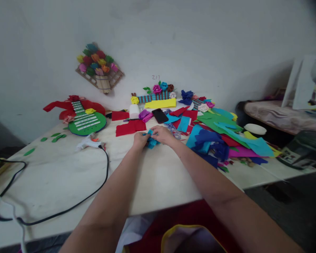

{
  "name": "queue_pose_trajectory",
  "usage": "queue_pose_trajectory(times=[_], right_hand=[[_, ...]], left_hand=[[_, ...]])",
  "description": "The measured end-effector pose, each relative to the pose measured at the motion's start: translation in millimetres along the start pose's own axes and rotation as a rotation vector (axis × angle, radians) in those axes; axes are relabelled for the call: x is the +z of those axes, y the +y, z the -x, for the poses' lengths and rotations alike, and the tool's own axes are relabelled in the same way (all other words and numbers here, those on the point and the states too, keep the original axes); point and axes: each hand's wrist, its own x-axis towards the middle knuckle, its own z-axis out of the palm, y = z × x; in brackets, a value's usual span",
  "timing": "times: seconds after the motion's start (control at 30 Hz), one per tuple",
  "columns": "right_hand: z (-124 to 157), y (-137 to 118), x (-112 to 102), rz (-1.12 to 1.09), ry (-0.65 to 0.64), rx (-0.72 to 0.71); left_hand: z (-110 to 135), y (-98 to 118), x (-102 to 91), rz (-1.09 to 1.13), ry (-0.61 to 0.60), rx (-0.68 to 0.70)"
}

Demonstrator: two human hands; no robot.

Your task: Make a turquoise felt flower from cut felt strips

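Both hands meet over the middle of the table, fingers closed on a small folded piece of blue crepe paper (152, 143). My left hand (140, 140) pinches its left side. My right hand (162, 135) grips it from above and the right, partly covering it. Just behind my hands lie red paper pieces (130, 128), and a black phone (159, 116) rests a little farther back. A purple paper piece (145, 116) is beside the phone.
On the left, a white glue gun (89, 142) trails a black cord (107, 168) across the table. Behind it leans a green guitar-shaped craft (88, 123). Loose coloured paper (213, 140) is heaped on the right, near a large glass jar (300, 151). Paper flowers (157, 89) stand by the wall.
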Motion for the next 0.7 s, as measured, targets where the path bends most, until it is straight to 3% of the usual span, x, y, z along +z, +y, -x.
queue_pose_trajectory(times=[0.33, 0.53, 0.7], right_hand=[[-0.5, 3.2, -4.7, 0.008, 0.026, -0.022], [-4.3, 5.0, 1.7, -0.276, -0.003, 0.099], [-4.4, 13.0, -3.6, -0.419, -0.077, 0.076]], left_hand=[[-9.8, -6.6, 2.3, -0.141, 0.039, 0.030], [-4.3, -4.0, 4.0, -0.065, 0.031, -0.005], [3.2, 3.2, 3.3, 0.076, 0.003, -0.025]])
